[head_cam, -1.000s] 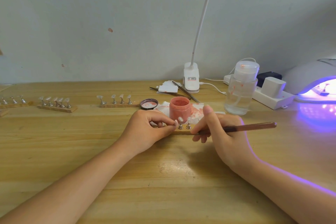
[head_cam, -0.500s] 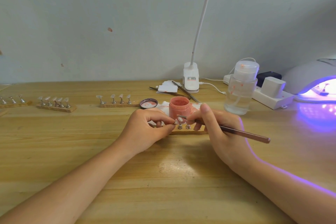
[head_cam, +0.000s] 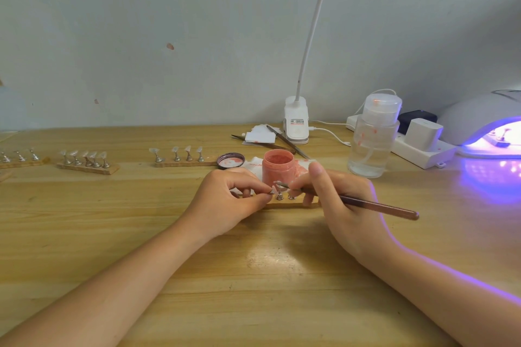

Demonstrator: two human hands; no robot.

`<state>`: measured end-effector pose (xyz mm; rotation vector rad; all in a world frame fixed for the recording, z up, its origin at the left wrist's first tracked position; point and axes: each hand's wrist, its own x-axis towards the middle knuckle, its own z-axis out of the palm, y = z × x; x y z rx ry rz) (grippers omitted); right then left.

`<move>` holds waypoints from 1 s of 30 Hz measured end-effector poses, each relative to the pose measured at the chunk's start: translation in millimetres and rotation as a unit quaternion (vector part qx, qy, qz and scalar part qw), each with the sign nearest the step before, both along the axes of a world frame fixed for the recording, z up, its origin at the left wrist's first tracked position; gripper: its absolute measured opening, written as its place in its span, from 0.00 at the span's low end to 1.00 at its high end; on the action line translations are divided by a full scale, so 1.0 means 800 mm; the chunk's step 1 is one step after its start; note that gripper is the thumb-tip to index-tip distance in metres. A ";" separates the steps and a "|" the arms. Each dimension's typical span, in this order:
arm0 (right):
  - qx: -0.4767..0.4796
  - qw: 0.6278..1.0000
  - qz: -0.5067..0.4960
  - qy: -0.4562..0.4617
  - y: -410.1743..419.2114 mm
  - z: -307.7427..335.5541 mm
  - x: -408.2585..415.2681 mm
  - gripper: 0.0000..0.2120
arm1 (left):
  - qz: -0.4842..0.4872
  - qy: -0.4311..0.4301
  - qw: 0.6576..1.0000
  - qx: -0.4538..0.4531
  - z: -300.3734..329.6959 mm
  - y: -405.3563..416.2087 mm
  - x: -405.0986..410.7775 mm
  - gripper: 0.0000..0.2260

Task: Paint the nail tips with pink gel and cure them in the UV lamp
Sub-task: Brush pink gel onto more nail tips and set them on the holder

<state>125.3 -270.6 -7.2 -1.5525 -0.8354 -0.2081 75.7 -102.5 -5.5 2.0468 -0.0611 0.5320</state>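
Brush now lower beside gel jar

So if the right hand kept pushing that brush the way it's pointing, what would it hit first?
Probably the nail tip at the brush point, then the left hand fingertips just beyond; the right hand aims leftward. Depth is unclear.

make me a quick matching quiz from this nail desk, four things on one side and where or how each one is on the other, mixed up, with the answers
Things
1. pink gel jar
2. brush
3. UV lamp
4. jar lid

States
A. lit purple at the far right of the desk
B. lying on the desk just left of the jar
C. open, standing behind the strip being worked on
D. gripped in the right hand, tip at a nail tip

Pairs: 1-C, 2-D, 3-A, 4-B
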 end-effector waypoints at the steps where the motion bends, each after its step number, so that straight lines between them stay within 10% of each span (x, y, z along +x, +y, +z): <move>1: -0.003 1.000 0.003 0.009 0.000 0.000 0.000 0.20 | 0.000 0.001 1.000 -0.001 0.000 0.000 0.000 0.09; 30: 0.002 1.000 -0.009 -0.021 -0.003 0.004 -0.003 0.18 | -0.009 0.005 1.000 -0.012 0.001 -0.001 0.000 0.10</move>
